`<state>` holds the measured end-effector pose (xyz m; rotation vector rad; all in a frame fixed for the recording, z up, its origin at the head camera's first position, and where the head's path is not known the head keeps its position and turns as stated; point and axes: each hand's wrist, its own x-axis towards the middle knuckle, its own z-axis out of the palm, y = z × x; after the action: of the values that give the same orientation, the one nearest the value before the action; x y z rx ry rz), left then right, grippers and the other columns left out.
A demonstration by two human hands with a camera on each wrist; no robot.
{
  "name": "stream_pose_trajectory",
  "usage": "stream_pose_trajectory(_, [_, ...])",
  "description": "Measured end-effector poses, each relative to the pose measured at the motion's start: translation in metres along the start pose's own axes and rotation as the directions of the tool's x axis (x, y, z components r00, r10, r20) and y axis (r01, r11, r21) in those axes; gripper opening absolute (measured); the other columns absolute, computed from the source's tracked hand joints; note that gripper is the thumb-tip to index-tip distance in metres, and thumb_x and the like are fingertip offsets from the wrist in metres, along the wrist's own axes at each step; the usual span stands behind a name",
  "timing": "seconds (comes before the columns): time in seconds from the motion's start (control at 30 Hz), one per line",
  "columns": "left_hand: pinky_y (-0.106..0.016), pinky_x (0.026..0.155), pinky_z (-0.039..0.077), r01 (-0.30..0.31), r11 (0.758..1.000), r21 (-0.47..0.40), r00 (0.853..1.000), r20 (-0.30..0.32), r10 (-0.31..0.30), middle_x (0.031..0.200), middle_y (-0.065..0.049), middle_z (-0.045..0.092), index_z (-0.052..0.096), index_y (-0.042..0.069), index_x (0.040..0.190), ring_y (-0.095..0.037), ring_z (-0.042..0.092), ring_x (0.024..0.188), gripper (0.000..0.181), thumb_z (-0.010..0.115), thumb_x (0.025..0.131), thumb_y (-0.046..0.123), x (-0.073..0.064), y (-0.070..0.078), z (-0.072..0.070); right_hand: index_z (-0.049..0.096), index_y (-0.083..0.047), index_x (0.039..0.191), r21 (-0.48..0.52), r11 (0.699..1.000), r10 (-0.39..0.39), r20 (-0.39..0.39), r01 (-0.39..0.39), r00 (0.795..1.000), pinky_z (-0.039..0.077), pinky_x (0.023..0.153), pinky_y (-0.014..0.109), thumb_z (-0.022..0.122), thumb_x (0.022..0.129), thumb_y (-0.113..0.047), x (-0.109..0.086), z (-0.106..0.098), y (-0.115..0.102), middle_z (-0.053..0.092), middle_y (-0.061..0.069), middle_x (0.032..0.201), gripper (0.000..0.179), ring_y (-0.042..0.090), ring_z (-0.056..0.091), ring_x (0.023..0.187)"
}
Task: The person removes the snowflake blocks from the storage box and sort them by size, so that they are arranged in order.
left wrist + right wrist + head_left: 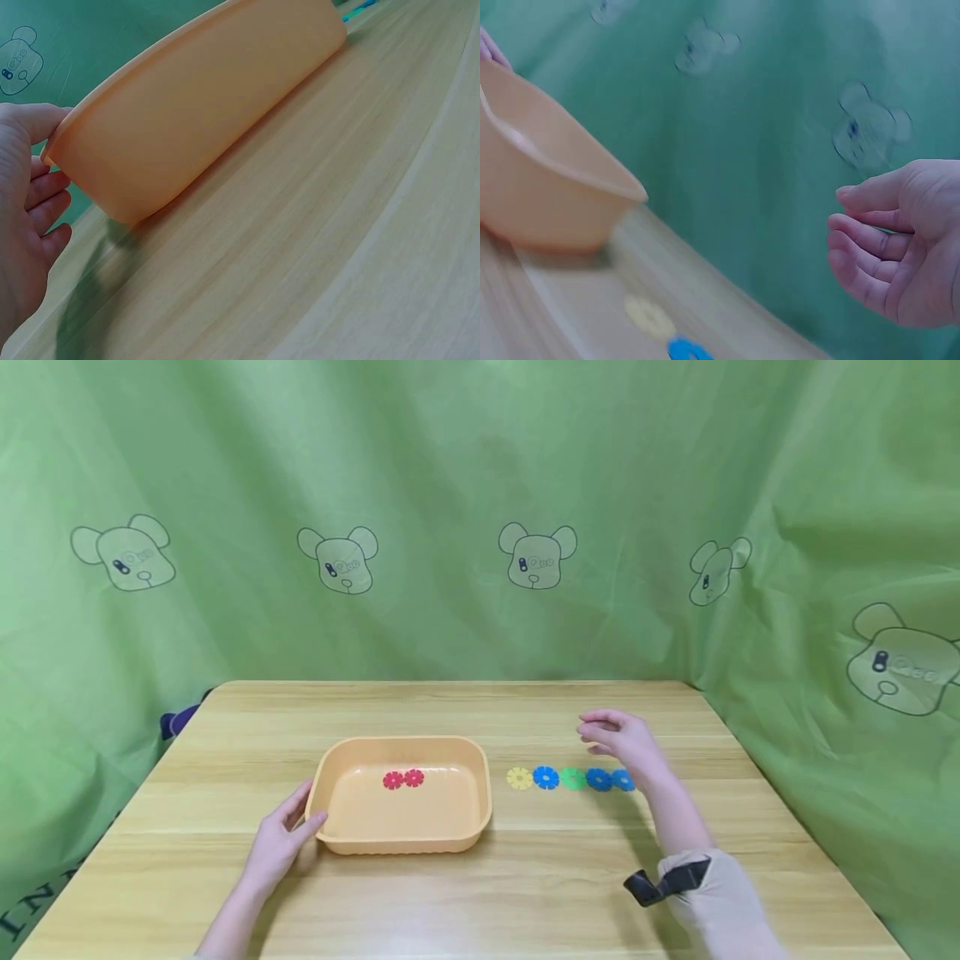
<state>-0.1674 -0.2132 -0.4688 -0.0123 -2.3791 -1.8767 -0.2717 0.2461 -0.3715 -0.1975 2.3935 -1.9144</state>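
A pale orange plastic basin [401, 846] stands on the table, with two red notched snowflake discs [403, 779] lying side by side on its floor. My left hand [276, 843] pinches the basin's left rim, thumb over the edge and fingers outside, as the left wrist view also shows. To the right of the basin, a row of several discs runs across the table: a yellow disc [519, 778], a blue disc [546, 777], a green disc [573, 778], then more blue ones. Above the row's right end hovers my right hand [621, 742], fingers loosely bent and holding nothing.
The wooden table [450, 902] meets a green curtain [450, 635] printed with bear heads at the back and sides. A dark purple object [178, 722] shows beyond the table's left edge. A black strap [667, 882] crosses my right sleeve.
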Motion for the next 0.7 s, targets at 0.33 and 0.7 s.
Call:
stream_pose_trajectory(0.33, [-0.007, 0.092, 0.030, 0.014, 1.000, 0.010, 1.000, 0.005, -0.014, 0.147, -0.023, 0.025, 0.028, -0.007, 0.141, -0.037, 0.027, 0.133, 0.065, 0.062, 0.089, 0.015, 0.000, 0.001, 0.000, 0.054, 0.012, 0.115, -0.006, 0.999, -0.039, 0.090, 0.039, 0.995, 0.055, 0.073, 0.030, 0.064, 0.086, -0.006, 0.021, 0.059, -0.018, 0.065, 0.009, 0.093, 0.035, 0.013, 0.061, 0.079])
stream_pose_trajectory(0.7, [-0.011, 0.096, 0.029, 0.011, 1.000, 0.012, 1.000, 0.007, -0.011, 0.147, -0.021, 0.027, 0.028, -0.005, 0.142, -0.035, 0.027, 0.133, 0.064, 0.061, 0.090, 0.014, 0.000, 0.001, -0.001, 0.056, 0.012, 0.113, -0.043, 0.999, -0.002, 0.182, 0.010, 0.983, 0.056, 0.074, 0.035, 0.064, 0.084, -0.002, 0.029, 0.124, -0.026, 0.064, 0.013, 0.092, 0.032, 0.024, 0.063, 0.083])
